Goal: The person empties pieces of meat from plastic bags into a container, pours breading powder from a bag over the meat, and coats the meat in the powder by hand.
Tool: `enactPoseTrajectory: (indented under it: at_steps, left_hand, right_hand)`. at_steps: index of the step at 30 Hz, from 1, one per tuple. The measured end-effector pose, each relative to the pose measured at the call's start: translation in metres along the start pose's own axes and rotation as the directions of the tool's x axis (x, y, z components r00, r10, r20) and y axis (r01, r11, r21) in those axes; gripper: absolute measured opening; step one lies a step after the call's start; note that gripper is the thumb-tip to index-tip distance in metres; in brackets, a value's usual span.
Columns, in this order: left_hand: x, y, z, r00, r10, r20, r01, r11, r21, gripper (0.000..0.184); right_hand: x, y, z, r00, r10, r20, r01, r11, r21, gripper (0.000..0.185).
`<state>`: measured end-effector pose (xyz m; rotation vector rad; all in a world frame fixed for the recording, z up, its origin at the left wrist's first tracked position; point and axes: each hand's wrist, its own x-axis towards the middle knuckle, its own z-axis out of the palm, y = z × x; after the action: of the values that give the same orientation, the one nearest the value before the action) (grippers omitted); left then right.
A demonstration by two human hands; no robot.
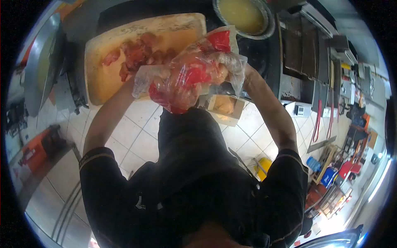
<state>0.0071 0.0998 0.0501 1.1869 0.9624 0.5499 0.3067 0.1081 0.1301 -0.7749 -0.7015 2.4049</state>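
A clear plastic bag with red print is held up in front of my body, over the near right edge of a large shallow tray. Something pale shows through the bag, but its kind is hard to make out. My left hand, in a loose clear plastic glove, grips the bag's left side. On the right side, my right hand wears a similar glove and is closed on the bag. Reddish raw meat pieces lie in the tray on a layer of orange-tan powder.
A metal bowl of yellowish liquid stands on the dark counter right of the tray. Below the bag, a cardboard box holds orange-tan material. A large metal pan is at far left. Tiled floor shows around me.
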Motion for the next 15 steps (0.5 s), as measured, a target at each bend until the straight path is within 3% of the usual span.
enactPoseTrajectory:
  at_steps: [2,4,6,8,10,11,13,14,15]
  left_hand:
    - [-0.017,-0.024,-0.002,0.999,-0.012,-0.041,0.003,0.978,-0.211,0.031]
    - [-0.032,-0.041,-0.012,0.997,-0.02,-0.081,-0.012,0.929,-0.371,0.031]
    - [-0.043,-0.052,-0.028,0.992,-0.011,-0.123,-0.052,0.867,-0.495,0.032]
    - [-0.057,-0.06,-0.039,0.988,-0.004,-0.156,-0.091,0.799,-0.595,0.032]
    - [-0.068,-0.068,-0.048,0.985,0.001,-0.174,-0.12,0.727,-0.676,0.032]
    - [-0.074,-0.071,-0.049,0.984,0.002,-0.178,-0.129,0.695,-0.708,0.033]
    - [-0.082,-0.078,-0.052,0.984,0.005,-0.177,-0.14,0.633,-0.761,0.033]
    - [-0.084,-0.081,-0.051,0.984,0.01,-0.177,-0.147,0.604,-0.784,0.033]
    - [-0.085,-0.083,-0.052,0.984,0.018,-0.177,-0.155,0.576,-0.803,0.033]
  right_hand:
    - [0.034,0.005,0.007,0.996,0.018,0.088,-0.021,0.999,0.033,0.05]
    - [0.076,0.027,-0.023,0.984,0.169,0.05,-0.165,0.984,-0.063,0.044]
    - [0.108,0.039,-0.016,0.984,0.169,-0.059,-0.178,0.961,-0.213,0.038]
    - [0.121,0.033,-0.003,0.954,0.253,-0.163,-0.3,0.836,-0.46,0.033]
    - [0.128,-0.004,0.05,0.985,0.171,-0.036,-0.104,0.409,-0.906,0.031]
    - [0.142,0.004,0.035,0.977,0.206,0.05,0.019,0.151,-0.988,0.028]
    - [0.171,0.022,0.006,0.937,0.27,0.22,0.313,-0.379,-0.871,0.024]
    - [0.179,0.028,0.009,0.922,0.287,0.258,0.379,-0.552,-0.743,0.026]
    - [0.176,0.021,0.038,0.947,0.27,0.172,0.297,-0.542,-0.786,0.028]
